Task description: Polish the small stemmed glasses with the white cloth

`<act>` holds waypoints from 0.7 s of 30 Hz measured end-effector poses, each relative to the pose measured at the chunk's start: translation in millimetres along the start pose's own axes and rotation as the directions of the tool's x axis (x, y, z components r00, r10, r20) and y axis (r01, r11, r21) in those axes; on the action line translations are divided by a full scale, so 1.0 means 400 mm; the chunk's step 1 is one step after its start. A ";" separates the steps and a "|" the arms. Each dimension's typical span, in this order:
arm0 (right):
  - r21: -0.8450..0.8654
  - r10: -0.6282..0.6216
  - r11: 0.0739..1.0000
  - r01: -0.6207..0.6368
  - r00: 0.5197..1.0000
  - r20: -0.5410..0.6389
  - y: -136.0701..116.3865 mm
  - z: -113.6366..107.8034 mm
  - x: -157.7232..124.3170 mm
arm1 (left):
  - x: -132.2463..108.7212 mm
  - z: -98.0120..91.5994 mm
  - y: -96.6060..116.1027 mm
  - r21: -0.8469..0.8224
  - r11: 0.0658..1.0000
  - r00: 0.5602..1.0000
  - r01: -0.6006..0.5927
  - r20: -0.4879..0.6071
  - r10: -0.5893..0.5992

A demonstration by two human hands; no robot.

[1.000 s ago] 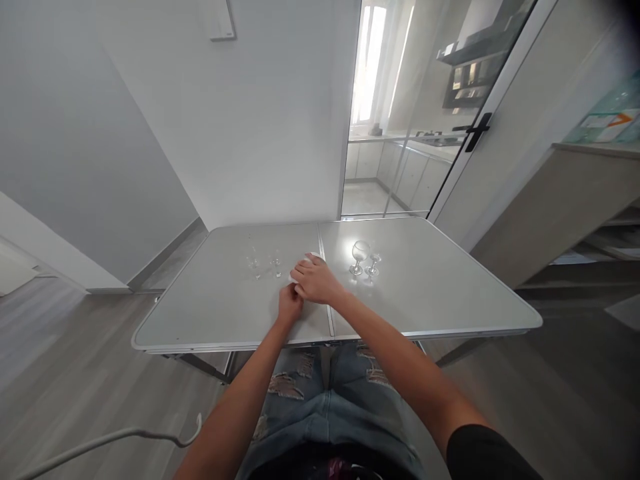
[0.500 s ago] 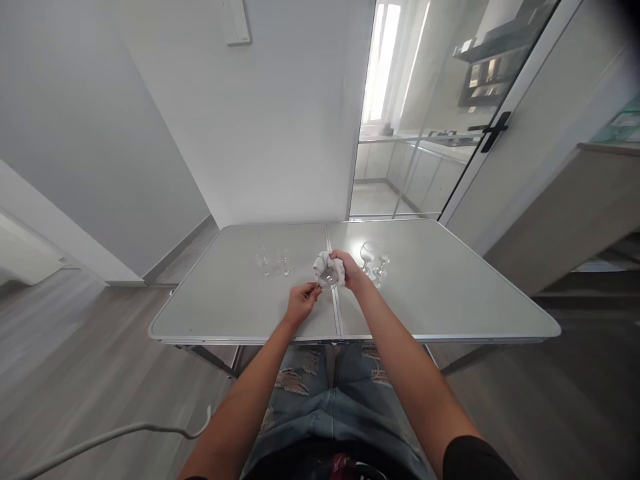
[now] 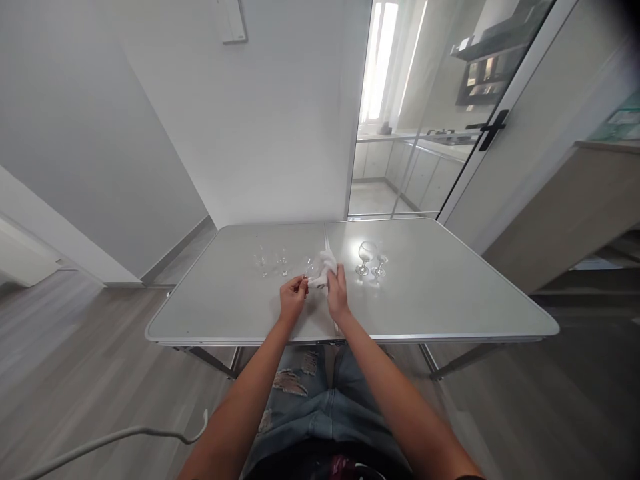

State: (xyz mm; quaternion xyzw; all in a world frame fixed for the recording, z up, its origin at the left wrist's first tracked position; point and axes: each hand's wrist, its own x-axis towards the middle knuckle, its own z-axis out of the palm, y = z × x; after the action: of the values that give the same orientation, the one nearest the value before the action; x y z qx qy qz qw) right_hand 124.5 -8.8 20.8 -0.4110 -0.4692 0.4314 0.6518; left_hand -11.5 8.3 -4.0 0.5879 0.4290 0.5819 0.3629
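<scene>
Left hand [image 3: 293, 297], centre of frame: one, fingers pinched together, apparently on the glass [image 3: 310, 267], whose bowl shows just left of the cloth; exact grip too small to tell. Right hand [image 3: 337, 293]: one, thumb and fingers closed on the cloth [image 3: 327, 262], white, bunched. Both held above the table [image 3: 425, 300]. Large goblet [image 3: 367, 251] and small goblet [image 3: 381, 263]: right of centre, upright. Step in hand, as judged: wiping the glass. Next move, as judged, calls for steady support of the glass and light pressure from the cloth. Change from half a second ago: bowl, then in front of the cloth, now left of it; right hand lower in frame; goblets unmoved.
</scene>
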 end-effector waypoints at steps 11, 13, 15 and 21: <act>-0.517 -0.288 0.141 0.844 0.535 0.794 -0.097 0.021 0.019 | -0.008 -0.003 -0.020 0.149 0.988 0.999 -0.034 -0.009 0.036; -0.566 -0.173 0.082 0.820 0.571 0.802 -0.125 0.032 0.041 | -0.006 -0.001 -0.024 0.202 0.978 0.998 -0.056 0.012 0.055; -0.636 -0.037 0.049 0.770 0.638 0.769 -0.152 0.048 0.062 | -0.006 0.000 -0.025 0.233 0.968 0.994 -0.092 0.071 0.077; -0.824 0.182 0.259 0.504 0.812 0.554 -0.193 0.049 0.159 | -0.014 0.002 0.006 0.289 0.945 0.971 -0.150 0.225 0.085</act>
State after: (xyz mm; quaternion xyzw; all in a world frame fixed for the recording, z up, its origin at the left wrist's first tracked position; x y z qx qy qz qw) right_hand 131.4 31.8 114.3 -0.5199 -0.8369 0.0848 0.1487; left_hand -10.3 2.4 -4.0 0.7195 0.4368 0.4642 0.2757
